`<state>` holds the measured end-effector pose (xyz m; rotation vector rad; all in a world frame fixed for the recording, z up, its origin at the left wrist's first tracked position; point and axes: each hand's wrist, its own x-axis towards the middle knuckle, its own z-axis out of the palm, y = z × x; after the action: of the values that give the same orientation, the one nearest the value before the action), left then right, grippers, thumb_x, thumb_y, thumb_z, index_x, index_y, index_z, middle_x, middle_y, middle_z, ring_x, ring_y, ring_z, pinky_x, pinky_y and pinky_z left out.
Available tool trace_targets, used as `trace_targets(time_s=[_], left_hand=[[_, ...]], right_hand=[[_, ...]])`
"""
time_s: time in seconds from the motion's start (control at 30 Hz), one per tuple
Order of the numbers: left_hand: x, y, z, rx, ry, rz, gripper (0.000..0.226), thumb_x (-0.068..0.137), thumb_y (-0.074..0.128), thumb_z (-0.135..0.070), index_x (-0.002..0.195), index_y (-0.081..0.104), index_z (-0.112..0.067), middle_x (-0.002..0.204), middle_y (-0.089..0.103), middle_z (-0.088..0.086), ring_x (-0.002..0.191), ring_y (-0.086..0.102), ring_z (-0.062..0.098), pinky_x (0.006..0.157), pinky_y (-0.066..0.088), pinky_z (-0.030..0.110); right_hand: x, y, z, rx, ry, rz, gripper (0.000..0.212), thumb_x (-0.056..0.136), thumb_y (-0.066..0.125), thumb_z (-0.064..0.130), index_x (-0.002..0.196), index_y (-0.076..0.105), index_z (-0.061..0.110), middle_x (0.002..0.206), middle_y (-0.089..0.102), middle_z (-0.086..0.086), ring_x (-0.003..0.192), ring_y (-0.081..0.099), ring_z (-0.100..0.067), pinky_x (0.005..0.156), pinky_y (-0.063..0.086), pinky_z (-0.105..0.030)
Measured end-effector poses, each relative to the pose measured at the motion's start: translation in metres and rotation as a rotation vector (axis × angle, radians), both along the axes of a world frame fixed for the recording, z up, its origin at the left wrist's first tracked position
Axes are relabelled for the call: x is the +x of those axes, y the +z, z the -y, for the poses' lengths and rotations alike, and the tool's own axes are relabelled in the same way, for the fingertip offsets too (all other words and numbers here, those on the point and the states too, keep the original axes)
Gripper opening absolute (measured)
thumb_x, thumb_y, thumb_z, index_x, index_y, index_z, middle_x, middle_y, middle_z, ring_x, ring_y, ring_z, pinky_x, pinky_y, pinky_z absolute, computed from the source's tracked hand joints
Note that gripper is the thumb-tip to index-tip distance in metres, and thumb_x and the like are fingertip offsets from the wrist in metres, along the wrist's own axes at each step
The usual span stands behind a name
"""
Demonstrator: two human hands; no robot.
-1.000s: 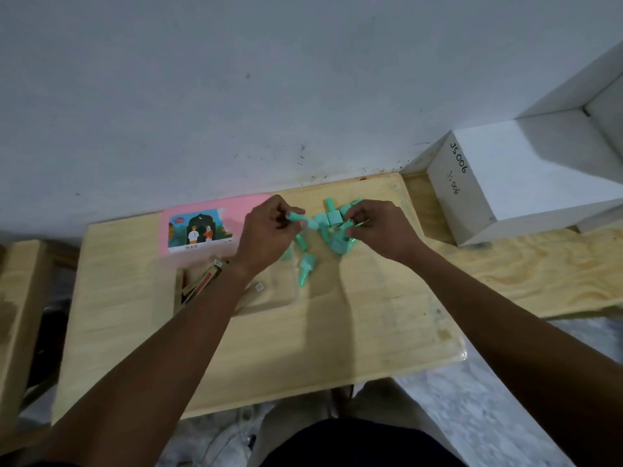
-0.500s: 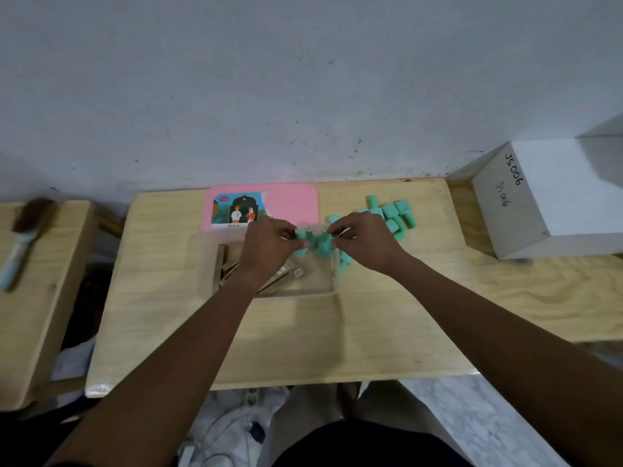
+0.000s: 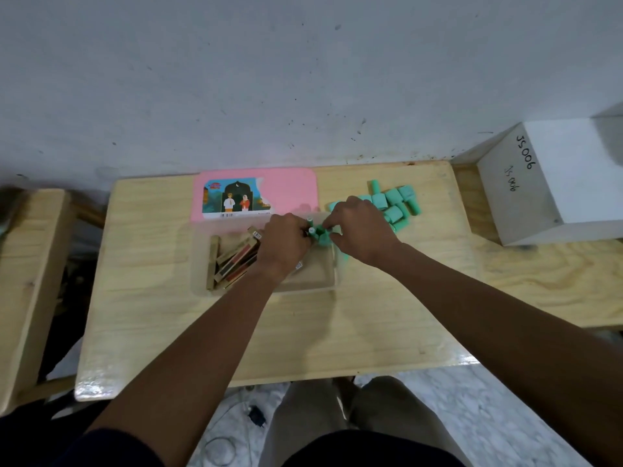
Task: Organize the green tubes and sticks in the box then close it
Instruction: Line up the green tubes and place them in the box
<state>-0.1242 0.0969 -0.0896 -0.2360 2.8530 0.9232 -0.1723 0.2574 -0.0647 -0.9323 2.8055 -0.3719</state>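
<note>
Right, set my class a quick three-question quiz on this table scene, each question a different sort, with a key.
1. True or false: the pink lid is closed on the clear box.
2. The loose green tubes on the table lie: A) left of the box; B) right of the box, towards the back; C) in front of the box.
3. Fill in: the brown sticks lie in the box's ___ half.

Key: 1 false, the lid lies flat behind the box; 2 B; 3 left.
</note>
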Motion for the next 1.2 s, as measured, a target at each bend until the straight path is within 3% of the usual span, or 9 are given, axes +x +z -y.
trace_targets(time_s=[0.23,0.57,0.7,0.83,0.93,1.0,1.1,1.2], left_hand=[[0.006,-0.006,-0.002,-0.007,0.038,-0.028,0.014,0.075,0.066,-0.025,0.077,0.077,-0.017,0.065,0.072,0.003,0.059,0.065,0.02,0.058,0.053,0.038],[0.014,0.005,-0.004,-0.027,0.108,-0.082,0.023,0.076,0.074,-0.033,0.097,0.077,-0.024,0.086,0.077,-0.003,0.078,0.07,0.018,0.075,0.057,0.036],[0.025,0.015,-0.011,-0.156,0.168,-0.181,0.031,0.077,0.072,-0.038,0.106,0.073,-0.028,0.101,0.074,-0.007,0.089,0.069,0.016,0.081,0.054,0.035],[0.028,0.027,-0.038,-0.202,0.059,-0.339,0.024,0.076,0.073,-0.032,0.099,0.076,-0.025,0.096,0.074,-0.006,0.091,0.066,0.019,0.075,0.053,0.034],[0.021,0.025,-0.065,-0.321,-0.105,-0.351,0.022,0.074,0.073,-0.036,0.091,0.077,-0.024,0.092,0.073,-0.008,0.099,0.059,0.02,0.081,0.044,0.036],[0.015,0.024,-0.082,-0.511,-0.24,-0.301,0.021,0.075,0.068,-0.037,0.088,0.077,-0.023,0.096,0.071,-0.007,0.108,0.053,0.023,0.088,0.037,0.04],[0.007,0.024,-0.105,-0.772,-0.445,-0.066,0.026,0.078,0.062,-0.032,0.096,0.074,-0.019,0.115,0.064,0.006,0.131,0.035,0.033,0.111,0.02,0.05],[0.0,0.021,-0.121,-0.975,-0.464,0.14,0.027,0.082,0.061,-0.034,0.103,0.071,-0.02,0.136,0.05,0.018,0.143,0.015,0.04,0.115,-0.002,0.058]], right_hand=[[0.003,-0.004,0.005,0.06,-0.036,-0.048,0.023,0.081,0.064,0.022,0.1,0.076,0.022,0.087,0.07,-0.006,0.088,0.055,-0.029,0.078,0.041,-0.039],[0.005,-0.009,-0.003,-0.027,-0.063,-0.077,0.023,0.075,0.069,0.025,0.097,0.075,0.021,0.092,0.069,0.0,0.091,0.055,-0.026,0.075,0.036,-0.037],[0.007,-0.008,-0.027,-0.188,-0.24,-0.058,0.021,0.078,0.07,0.032,0.096,0.075,0.024,0.095,0.07,0.002,0.09,0.059,-0.024,0.077,0.046,-0.039],[0.01,-0.015,-0.065,-0.166,-0.418,0.022,0.021,0.076,0.069,0.025,0.096,0.075,0.025,0.095,0.072,-0.002,0.09,0.062,-0.027,0.075,0.052,-0.039],[0.016,-0.023,-0.088,-0.088,-0.473,0.079,0.023,0.078,0.068,0.025,0.101,0.075,0.026,0.101,0.072,-0.003,0.094,0.061,-0.028,0.077,0.052,-0.04],[0.018,-0.03,-0.1,-0.078,-0.499,0.093,0.024,0.08,0.067,0.022,0.102,0.075,0.026,0.104,0.071,-0.003,0.096,0.06,-0.029,0.079,0.052,-0.04],[0.015,-0.039,-0.113,-0.085,-0.504,0.092,0.026,0.082,0.065,0.017,0.104,0.074,0.027,0.109,0.07,-0.004,0.097,0.058,-0.029,0.078,0.051,-0.039],[0.005,-0.047,-0.119,-0.069,-0.477,0.077,0.03,0.084,0.063,0.016,0.11,0.072,0.026,0.116,0.066,-0.006,0.1,0.057,-0.029,0.08,0.051,-0.04]])
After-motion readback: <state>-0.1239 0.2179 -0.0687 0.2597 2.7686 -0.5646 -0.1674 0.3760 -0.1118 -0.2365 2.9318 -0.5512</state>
